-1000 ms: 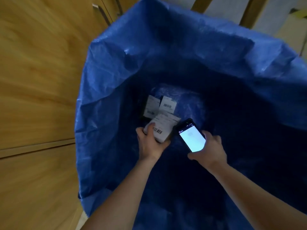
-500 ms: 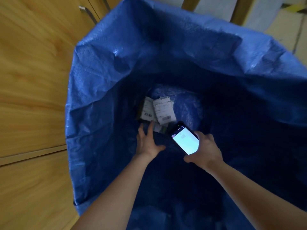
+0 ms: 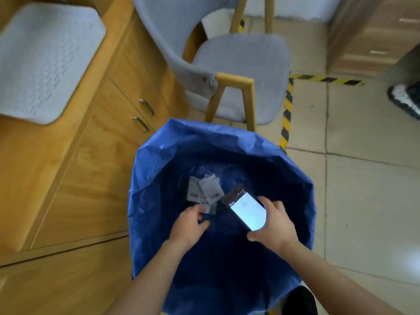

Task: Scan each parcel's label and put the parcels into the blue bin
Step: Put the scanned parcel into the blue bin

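Grey chair (image 3: 238, 71) with wooden legs stands on tiled floor (image 3: 363, 178), just beside a wooden cabinet (image 3: 91, 178) with two metal handles (image 3: 146, 107). Grey mat (image 3: 43, 57) lies on the cabinet top. Yellow-black tape (image 3: 286, 110) runs across the floor; shoe (image 3: 404, 101) at right edge.

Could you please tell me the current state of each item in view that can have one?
blue bin: open at the top, parcels inside.
parcels: lying at the bin's bottom, labels facing up.
phone: screen lit, held over the bin.
left hand: holds nothing, fingers relaxed.
right hand: grips the phone.
cabinet doors: shut.
chair: upright, seat unoccupied.
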The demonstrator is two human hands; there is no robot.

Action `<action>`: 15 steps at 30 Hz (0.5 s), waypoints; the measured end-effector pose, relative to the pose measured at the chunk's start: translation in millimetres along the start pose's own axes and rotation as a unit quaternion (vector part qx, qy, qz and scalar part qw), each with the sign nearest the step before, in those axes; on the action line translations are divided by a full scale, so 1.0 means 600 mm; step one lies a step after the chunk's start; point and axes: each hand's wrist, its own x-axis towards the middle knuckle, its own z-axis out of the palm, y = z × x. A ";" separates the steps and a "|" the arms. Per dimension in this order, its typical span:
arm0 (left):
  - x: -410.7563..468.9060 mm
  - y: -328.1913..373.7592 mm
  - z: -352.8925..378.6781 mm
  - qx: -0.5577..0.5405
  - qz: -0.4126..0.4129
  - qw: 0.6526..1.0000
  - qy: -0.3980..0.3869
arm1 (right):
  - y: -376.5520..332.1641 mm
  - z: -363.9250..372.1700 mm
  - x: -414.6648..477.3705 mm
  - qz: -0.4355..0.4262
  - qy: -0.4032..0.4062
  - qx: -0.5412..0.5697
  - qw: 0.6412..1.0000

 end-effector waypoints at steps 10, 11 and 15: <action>-0.200 0.178 -0.074 -0.001 0.073 0.997 0.034 | 0.038 -0.192 -0.218 -0.008 0.100 0.125 0.987; -0.217 0.202 -0.076 0.001 0.084 0.996 0.034 | 0.047 -0.212 -0.241 -0.009 0.110 0.135 0.985; -0.276 0.315 -0.071 0.020 0.140 0.990 0.024 | 0.102 -0.291 -0.325 -0.018 0.150 0.151 0.977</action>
